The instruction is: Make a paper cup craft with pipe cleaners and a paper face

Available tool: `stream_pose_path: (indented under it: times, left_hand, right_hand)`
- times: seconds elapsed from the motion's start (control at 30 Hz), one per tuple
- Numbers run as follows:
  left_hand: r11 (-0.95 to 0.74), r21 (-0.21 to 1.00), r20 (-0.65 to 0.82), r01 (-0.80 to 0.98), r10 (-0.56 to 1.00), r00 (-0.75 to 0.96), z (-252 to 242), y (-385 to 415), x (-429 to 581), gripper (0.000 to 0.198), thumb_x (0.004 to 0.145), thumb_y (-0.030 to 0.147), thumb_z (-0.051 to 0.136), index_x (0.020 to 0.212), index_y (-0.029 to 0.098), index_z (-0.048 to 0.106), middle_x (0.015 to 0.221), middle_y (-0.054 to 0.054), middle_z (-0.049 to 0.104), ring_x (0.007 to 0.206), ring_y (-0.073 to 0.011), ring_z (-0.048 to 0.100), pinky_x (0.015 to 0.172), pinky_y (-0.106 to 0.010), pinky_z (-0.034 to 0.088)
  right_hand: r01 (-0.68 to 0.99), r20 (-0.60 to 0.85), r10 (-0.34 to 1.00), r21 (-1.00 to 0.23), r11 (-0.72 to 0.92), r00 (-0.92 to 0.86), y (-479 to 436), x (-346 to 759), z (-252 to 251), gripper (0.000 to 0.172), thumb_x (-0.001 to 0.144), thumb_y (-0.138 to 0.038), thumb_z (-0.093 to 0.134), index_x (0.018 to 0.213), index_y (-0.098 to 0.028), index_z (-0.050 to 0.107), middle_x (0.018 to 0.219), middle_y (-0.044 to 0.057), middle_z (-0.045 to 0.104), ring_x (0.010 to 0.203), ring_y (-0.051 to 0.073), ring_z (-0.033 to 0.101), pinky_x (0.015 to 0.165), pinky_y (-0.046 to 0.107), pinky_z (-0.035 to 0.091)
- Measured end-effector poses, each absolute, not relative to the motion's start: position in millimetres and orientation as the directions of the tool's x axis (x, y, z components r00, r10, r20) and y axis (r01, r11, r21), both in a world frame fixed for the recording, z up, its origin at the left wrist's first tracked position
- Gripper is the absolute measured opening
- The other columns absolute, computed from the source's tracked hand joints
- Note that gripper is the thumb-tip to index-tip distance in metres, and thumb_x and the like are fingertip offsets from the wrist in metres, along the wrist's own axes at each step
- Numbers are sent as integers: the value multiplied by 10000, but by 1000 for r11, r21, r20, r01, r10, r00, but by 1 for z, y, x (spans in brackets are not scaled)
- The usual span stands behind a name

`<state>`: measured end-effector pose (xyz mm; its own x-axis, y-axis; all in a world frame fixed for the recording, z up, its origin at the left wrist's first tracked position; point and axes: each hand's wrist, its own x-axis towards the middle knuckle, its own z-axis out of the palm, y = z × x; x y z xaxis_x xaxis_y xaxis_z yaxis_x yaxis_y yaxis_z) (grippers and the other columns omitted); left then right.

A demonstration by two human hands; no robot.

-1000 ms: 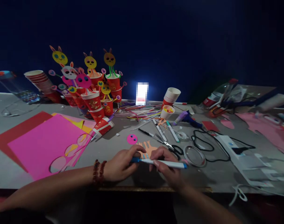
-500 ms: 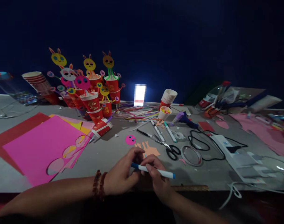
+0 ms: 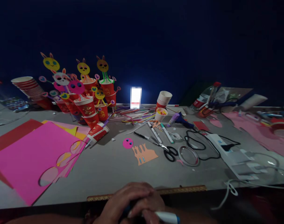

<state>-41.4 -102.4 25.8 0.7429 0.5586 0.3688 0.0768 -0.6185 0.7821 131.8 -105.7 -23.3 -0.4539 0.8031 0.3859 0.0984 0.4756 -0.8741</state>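
Observation:
Both hands are low in front of the table's near edge, pressed together. My left hand point(image 3: 126, 199) is folded over my right hand point(image 3: 148, 203), its fingers closed; whether it grips anything is hidden. A white marker with a blue end point(image 3: 166, 217) sticks out to the right from my right hand's closed fingers. Beyond them on the table lie a cut orange paper piece point(image 3: 145, 154) with small blue marks and a round pink paper face point(image 3: 128, 143). Black-handled scissors point(image 3: 170, 153) lie open to the right of these.
Red paper cups with paper rabbit figures point(image 3: 84, 105) stand at the back left, behind pink paper sheets point(image 3: 39, 155). Markers point(image 3: 167, 133), pipe cleaners point(image 3: 139, 116) and stacked cups point(image 3: 164, 99) lie mid-table. At right are a power strip point(image 3: 230, 155), cables and a bottle point(image 3: 204, 96).
Both hands have moved down and toward me with the marker, off the tabletop to its near edge. The orange paper piece is now uncovered. The view has shifted slightly.

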Motion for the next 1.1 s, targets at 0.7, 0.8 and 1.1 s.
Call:
stream_pose_path:
  times: [0.7,0.8,1.1]
  left_hand:
    - [-637,626,219,450,697,683,1,-45,-47,434,814,44,526,1209,224,527,1358,-86,499,1338,-257,351,1126,-466,347]
    - [-662,568,223,489,696,682,1,-43,-47,383,820,69,553,1181,196,532,1319,-103,514,1290,-262,391,1105,-460,361]
    - [-653,419,200,631,744,638,9,-24,-38,506,771,319,747,1210,183,534,1216,-111,567,1114,-304,495,962,-473,425]
  right_hand:
    - [628,47,635,224,745,-771,111,236,31,492,918,-20,506,1344,-263,544,1326,100,615,1122,245,589,909,400,474]
    - [683,100,679,208,700,-727,107,228,34,555,907,-7,479,1409,-245,474,1398,142,548,1133,270,576,911,438,465]
    - [770,3,806,-292,567,-593,4,230,39,314,779,-228,668,1086,-196,612,1139,94,618,1082,278,560,918,380,456]
